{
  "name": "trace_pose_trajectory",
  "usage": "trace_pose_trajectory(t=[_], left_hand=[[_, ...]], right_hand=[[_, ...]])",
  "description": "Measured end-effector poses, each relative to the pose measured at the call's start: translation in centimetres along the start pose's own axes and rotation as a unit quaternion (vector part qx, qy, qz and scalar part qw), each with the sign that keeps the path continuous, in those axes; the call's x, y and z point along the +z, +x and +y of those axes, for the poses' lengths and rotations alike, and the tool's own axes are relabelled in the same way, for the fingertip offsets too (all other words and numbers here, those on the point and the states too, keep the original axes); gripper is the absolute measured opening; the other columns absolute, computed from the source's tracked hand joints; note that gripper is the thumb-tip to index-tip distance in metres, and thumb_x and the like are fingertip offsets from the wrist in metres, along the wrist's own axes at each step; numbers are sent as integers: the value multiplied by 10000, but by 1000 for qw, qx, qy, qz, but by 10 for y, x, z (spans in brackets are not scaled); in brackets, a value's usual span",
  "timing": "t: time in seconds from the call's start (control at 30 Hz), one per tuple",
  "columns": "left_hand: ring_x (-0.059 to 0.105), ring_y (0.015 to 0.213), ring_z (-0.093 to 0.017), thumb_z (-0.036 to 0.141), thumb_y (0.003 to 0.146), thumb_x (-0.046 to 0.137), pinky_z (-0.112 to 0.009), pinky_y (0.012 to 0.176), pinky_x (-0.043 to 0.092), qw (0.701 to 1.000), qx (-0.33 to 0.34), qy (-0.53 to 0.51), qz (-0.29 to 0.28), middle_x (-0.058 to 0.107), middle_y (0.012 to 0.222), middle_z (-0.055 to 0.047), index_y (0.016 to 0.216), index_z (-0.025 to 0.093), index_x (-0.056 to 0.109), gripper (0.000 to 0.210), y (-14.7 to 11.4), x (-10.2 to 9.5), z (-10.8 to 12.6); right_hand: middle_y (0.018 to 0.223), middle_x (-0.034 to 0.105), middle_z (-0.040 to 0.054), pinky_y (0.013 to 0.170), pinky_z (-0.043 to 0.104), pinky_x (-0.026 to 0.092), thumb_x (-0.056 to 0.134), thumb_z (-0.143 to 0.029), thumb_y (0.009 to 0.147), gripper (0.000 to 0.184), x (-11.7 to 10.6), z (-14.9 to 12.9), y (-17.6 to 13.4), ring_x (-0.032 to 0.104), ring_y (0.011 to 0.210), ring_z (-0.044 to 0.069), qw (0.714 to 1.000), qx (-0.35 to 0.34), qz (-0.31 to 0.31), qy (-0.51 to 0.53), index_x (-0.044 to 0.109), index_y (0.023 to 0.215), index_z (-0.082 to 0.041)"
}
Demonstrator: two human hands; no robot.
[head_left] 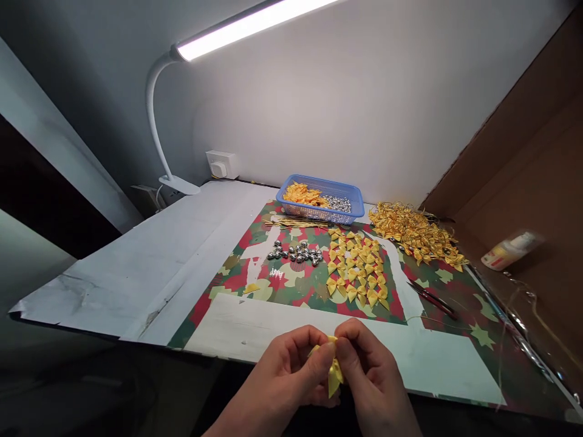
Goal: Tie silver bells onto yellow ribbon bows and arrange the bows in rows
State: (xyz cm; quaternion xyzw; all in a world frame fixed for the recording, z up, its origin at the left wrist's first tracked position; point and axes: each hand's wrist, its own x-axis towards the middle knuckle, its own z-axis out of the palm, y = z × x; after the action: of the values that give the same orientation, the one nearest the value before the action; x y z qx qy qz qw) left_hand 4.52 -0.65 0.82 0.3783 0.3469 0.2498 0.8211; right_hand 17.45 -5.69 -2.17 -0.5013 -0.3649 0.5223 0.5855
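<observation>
A yellow ribbon bow [334, 375] is pinched between my two hands, just in front of the table's near edge. My left hand [298, 364] grips it with thumb and forefinger, and my right hand [367, 367] pinches it from the other side. The fingers cover most of its upper part, while a pointed tail hangs below. Beyond my hands, several yellow bows [357, 267] lie in rows on a camouflage-patterned sheet [291, 291]. Left of those rows is a loose group of silver bells [298, 252].
A blue basket [359, 209] at the back holds yellow bows and silver bells. Gold ties [298, 224] lie before it. To the right are a heap of corded bows [414, 233], dark tweezers [432, 299] and a bottle [509, 250]. A lamp [152, 115] stands back left.
</observation>
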Motion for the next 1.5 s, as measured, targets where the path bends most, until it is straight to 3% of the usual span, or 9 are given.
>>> trace_pose_trajectory(t=[0.1,0.23,0.4,0.6,0.77,1.0,1.1,1.2,1.5], left_hand=[[527,573,-106,568,807,718,-215,603,453,998,23,59,4,584,601,26,727,137,654,443,0,0,0],[501,593,-122,549,832,700,-222,592,420,994,44,81,53,577,608,23,671,157,618,432,1,-2,0],[478,608,-127,464,882,677,-223,605,426,982,124,105,98,559,625,33,649,175,605,378,1,-4,-1],[572,591,-142,414,861,720,-233,585,489,987,131,44,88,647,640,11,711,173,688,286,0,-2,-2],[530,669,-138,378,899,687,-228,642,479,986,135,45,91,585,697,16,723,155,705,284,-5,-2,0],[512,680,-125,387,906,673,-192,616,457,983,142,63,97,575,779,11,665,167,721,329,-6,1,5],[515,694,-129,381,898,684,-196,645,464,982,148,65,94,587,792,11,676,177,739,306,-5,0,2],[521,710,-141,364,884,700,-209,656,470,981,155,53,101,597,793,7,680,175,744,281,-3,-1,-1],[505,737,-155,348,863,725,-230,693,469,978,159,26,131,589,784,0,659,160,746,277,-3,2,-5]], right_hand=[[640,448,-48,496,217,373,568,-591,913,413,0,-1,0,429,551,115,1000,6,6,8,544,764,-207],[552,423,-70,457,198,281,578,-680,863,495,-1,1,-5,355,478,85,998,23,61,-10,566,783,-192],[469,418,-79,439,201,230,704,-714,720,555,5,6,-12,330,410,65,997,70,24,-3,594,715,-171],[530,488,-40,504,223,330,687,-548,810,424,15,7,-6,417,490,99,997,22,56,-53,603,629,-173],[558,495,-27,530,233,361,658,-473,819,373,17,17,-8,443,530,120,990,-23,82,-110,606,595,-179],[608,579,-17,551,239,472,750,-630,727,460,17,13,-8,533,549,138,998,-20,17,60,736,883,-197],[595,554,-27,568,230,456,773,-543,760,346,17,8,-4,510,557,125,998,-25,24,49,740,774,-198],[620,565,-19,569,232,414,732,-381,845,291,19,12,0,511,590,127,995,-84,48,20,686,630,-190],[715,619,-11,580,246,393,676,-281,906,207,18,28,2,540,647,137,981,-190,39,-28,697,709,-221]])
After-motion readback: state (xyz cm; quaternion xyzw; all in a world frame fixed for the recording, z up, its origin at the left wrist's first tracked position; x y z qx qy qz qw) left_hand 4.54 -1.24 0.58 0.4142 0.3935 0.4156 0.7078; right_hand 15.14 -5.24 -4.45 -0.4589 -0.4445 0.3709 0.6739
